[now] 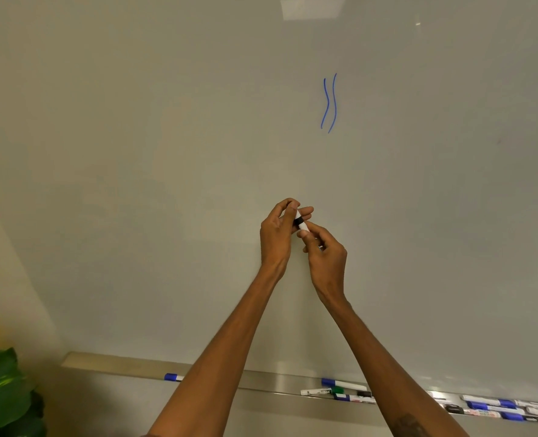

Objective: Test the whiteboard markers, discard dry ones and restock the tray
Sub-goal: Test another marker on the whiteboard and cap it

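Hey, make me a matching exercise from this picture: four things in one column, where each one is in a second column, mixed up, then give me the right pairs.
Things
1. blue wavy lines
2. black-banded marker
3. green-capped marker
4. leafy plant

Places
A. lying on the tray
B. lower left corner of the view
C. gripped by the left hand and right hand
D. drawn on the whiteboard

Pairs: 1-D, 2-C, 3-A, 4-B

Dim, flat, greenish-grey exposure. Rectangular ceiling-light reflection (312, 7) glares at top of the glossy white whiteboard (166, 152); shadows faint. Wide-angle bowing toward edges; green leafy plant (2, 392) and blue-capped white markers (507, 404) at corners look soft.
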